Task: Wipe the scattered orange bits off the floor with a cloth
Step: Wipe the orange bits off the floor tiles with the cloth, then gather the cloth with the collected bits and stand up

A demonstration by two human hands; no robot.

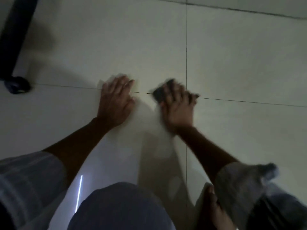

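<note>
Left hand [116,103] flat on floor [232,55], fingers [126,82] straight; right hand [179,105] presses (blurred) dark cloth [159,92], fingers spread.

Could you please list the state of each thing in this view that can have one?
left hand: flat on the floor, fingers straight, holding nothing.
right hand: pressing the cloth to the floor, motion-blurred.
cloth: dark, bunched under the right hand.
floor: pale glossy tiles; no orange bits discernible.

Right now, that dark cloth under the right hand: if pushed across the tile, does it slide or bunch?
Probably slides: the floor tile looks glossy, with reflections. Likely floppy: the dark cloth sits crumpled under the right hand, edges ragged, so it may bunch. Motion blur hides its texture.
</note>
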